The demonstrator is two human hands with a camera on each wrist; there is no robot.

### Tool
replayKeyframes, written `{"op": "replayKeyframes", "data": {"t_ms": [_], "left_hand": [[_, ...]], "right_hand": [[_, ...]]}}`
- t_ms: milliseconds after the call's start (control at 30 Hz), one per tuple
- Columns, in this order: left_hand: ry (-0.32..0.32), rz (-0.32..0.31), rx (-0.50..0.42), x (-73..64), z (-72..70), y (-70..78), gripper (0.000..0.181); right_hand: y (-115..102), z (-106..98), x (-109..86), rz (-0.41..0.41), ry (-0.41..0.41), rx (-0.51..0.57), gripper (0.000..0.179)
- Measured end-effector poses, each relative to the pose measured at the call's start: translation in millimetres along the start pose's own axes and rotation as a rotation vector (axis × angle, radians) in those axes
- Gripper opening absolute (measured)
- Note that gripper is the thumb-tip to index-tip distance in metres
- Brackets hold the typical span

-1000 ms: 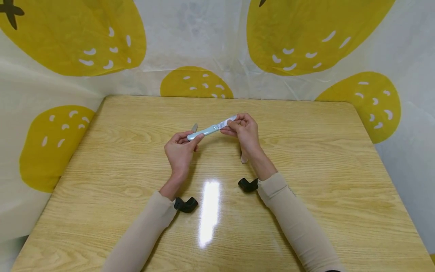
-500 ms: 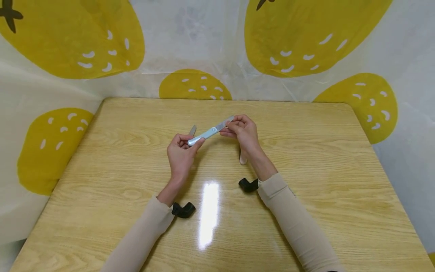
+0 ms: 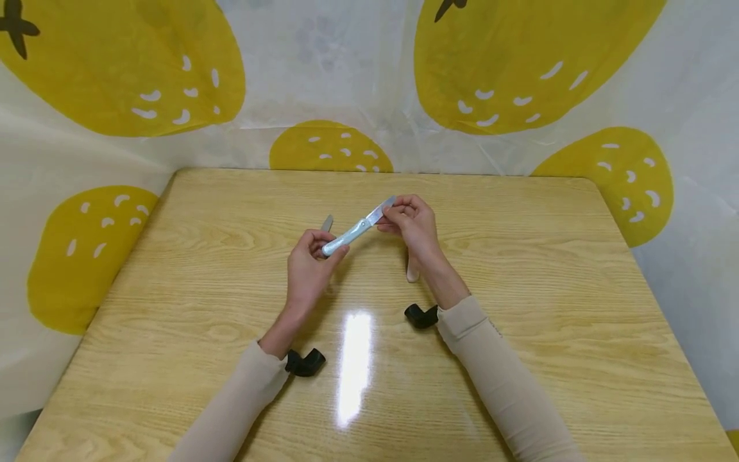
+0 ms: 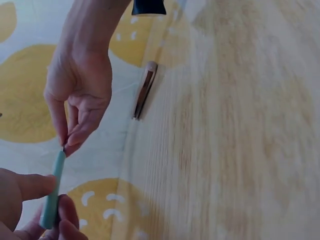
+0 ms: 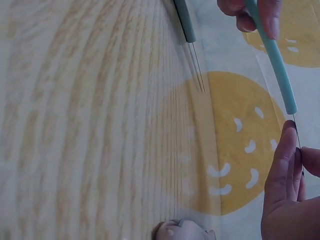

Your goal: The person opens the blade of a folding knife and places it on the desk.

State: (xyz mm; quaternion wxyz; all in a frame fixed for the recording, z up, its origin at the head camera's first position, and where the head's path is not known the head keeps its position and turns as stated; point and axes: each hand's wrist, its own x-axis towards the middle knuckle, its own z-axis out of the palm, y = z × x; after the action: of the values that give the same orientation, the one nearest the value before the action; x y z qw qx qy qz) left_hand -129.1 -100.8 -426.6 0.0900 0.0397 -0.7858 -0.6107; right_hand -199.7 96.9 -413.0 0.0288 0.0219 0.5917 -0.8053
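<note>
A folding knife (image 3: 346,239) with a pale teal handle is held up over the table, its blade swung out from the handle. My left hand (image 3: 308,269) grips the handle near its butt end, thumb on the near side. With thumb and fingers my right hand (image 3: 417,228) pinches the metal blade (image 3: 378,210). A second teal-handled knife (image 5: 186,22) lies on the table beyond my left hand, blade out; the head view shows only its blade (image 3: 328,223). Below my right wrist lies a folded pinkish knife (image 4: 145,91), a dark slot along its handle.
The wooden table (image 3: 548,289) runs back to a white curtain (image 3: 329,58) printed with yellow fruit. Black wrist cameras (image 3: 306,363) stick out inward from both cuffs. A bright light reflection marks the table between the forearms.
My left hand has shifted slightly right and toward me with the handle end, so the knife slants more steeply. My right hand stays nearly in place on the blade.
</note>
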Motion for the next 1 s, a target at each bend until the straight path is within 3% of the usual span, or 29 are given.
{"op": "replayKeyframes", "data": {"t_ms": [200,433,1000], "left_hand": [[-0.045,0.012,0.138,-6.2,-2.2,3.3,0.033],[-0.067,0.013,0.153,-10.5,-4.0,5.1,0.032],[-0.061,0.03,0.28,-16.7,-12.4,0.8,0.03]], "right_hand": [[-2,1,1.7,-0.026,0.014,-0.048,0.02],[0,1,6.4,-0.049,0.01,-0.125,0.038],[4,7,11.5,-0.049,-0.026,-0.203,0.04]]}}
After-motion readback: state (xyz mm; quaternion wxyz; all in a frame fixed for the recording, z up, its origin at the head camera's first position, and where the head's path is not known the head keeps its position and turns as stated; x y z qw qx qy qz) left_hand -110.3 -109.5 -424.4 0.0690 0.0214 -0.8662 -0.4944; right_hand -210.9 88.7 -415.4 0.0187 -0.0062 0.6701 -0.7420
